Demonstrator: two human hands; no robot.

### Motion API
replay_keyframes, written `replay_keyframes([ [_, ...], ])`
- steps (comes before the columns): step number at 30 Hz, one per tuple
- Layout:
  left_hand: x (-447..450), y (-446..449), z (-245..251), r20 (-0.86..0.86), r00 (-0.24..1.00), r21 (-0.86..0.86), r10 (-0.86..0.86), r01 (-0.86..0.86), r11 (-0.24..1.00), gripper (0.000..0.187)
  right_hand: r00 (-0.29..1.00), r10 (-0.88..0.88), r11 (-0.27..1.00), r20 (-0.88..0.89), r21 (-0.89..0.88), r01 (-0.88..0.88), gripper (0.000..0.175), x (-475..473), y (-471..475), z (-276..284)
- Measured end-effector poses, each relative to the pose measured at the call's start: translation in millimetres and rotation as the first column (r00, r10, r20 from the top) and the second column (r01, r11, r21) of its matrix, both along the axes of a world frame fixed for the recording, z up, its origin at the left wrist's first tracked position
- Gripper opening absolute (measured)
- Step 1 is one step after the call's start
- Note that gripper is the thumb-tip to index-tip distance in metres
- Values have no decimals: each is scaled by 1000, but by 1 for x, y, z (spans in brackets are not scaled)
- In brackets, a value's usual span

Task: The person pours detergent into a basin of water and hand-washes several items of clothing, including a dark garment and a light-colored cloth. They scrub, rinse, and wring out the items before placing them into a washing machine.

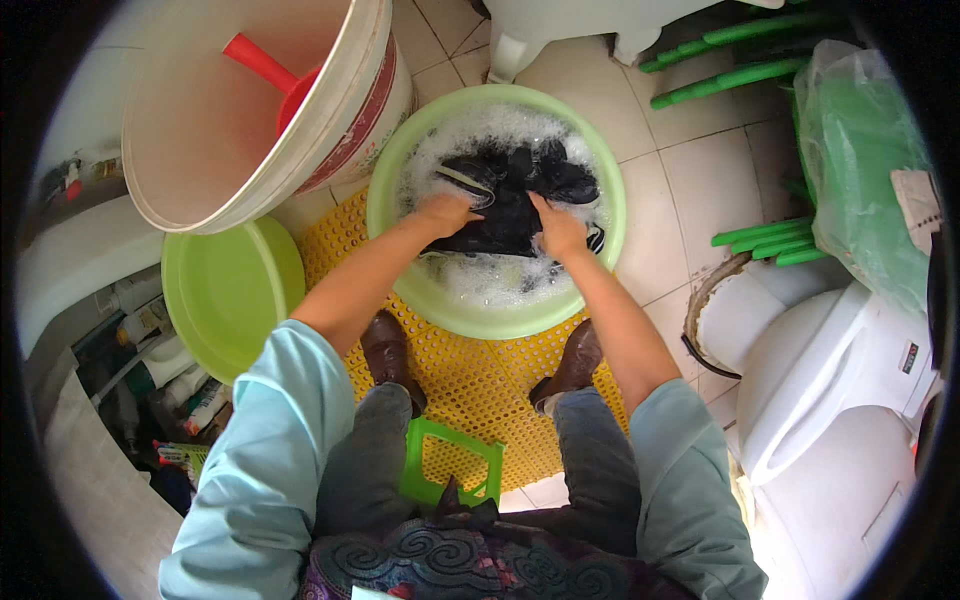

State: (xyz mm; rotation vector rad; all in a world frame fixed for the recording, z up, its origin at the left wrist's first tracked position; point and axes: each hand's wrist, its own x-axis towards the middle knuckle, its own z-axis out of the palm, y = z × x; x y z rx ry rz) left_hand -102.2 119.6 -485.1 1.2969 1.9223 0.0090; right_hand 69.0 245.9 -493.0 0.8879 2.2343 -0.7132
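A large light-green plastic basin (495,324) stands on the floor before me, holding foamy water and a wet black garment (502,225) with pale striped trim. At the garment's left part, my left hand (448,215) has its fingers curled on the cloth beside a pale-edged band. My right hand (559,227) is on the right part, thumb and fingers closed on the black fabric. Both hands hold the garment at the water's surface, apart from each other. Suds partly hide the cloth's lower parts.
A tall white bucket (360,127) with a red dipper (262,64) stands upper left, near a smaller green basin (225,300). A yellow perforated mat (465,375) and green stool (491,469) are below. A white toilet (810,382) and bagged green plastic furniture (862,150) are right.
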Motion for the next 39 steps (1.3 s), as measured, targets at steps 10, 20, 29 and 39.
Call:
replay_keyframes([
  [10,-2,-14,91,692,-702,-582,169,-404,706,79,368,-915,238,-164,-956,168,45,9,30,192],
  [20,23,18,119,782,-474,-619,404,-515,593,33,451,-602,791,-659,-569,225,55,-21,9,178],
  [29,26,44,114,371,-926,-784,77,-267,561,35,520,-554,797,-650,-594,106,89,6,-22,99],
  [39,43,47,79,553,-829,-715,84,-421,558,61,538,-347,935,-768,-238,262,64,-3,-27,120],
])
